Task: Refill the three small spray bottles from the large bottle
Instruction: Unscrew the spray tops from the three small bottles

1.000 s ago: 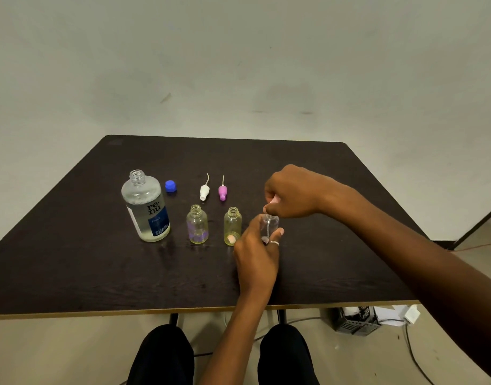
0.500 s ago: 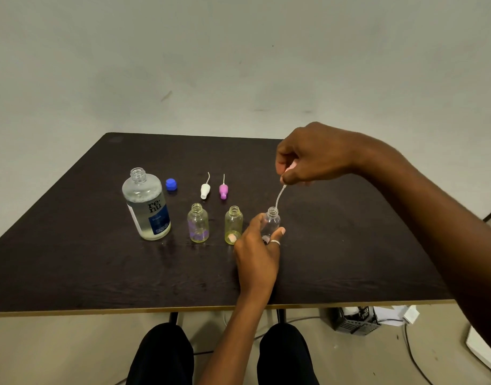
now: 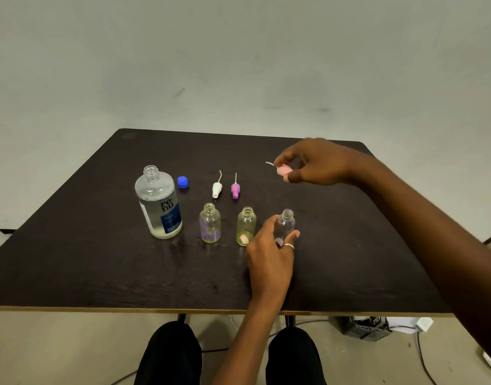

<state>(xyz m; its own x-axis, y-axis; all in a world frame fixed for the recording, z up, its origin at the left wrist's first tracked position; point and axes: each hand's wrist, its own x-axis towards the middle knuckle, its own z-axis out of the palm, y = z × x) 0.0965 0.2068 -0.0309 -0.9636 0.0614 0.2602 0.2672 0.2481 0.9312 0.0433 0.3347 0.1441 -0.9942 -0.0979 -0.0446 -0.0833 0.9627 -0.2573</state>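
The right hand (image 3: 316, 162) is carrying the pink pump (image 3: 283, 170) up and away toward the far side of the table (image 3: 72, 259), its dip tube pointing left – half a second ago that tube was only just clearing the neck of the clear bottle (image 3: 286, 223). Thumb and fingertips are pinching the pump head. The left hand (image 3: 269, 254) is still wrapping its fingers round the clear bottle's base, keeping it upright just right of the yellow bottle (image 3: 246, 225) and the purple-tinted bottle (image 3: 209, 222).

So all three small bottles are now standing open, judging by their bare necks. The white pump (image 3: 217, 188) and purple pump (image 3: 235, 188) are lying behind them; the large bottle (image 3: 158, 202) is standing uncapped at the left, untouched, its blue cap (image 3: 182, 182) beside it. Pouring is likely coming next – once this pump is set down.
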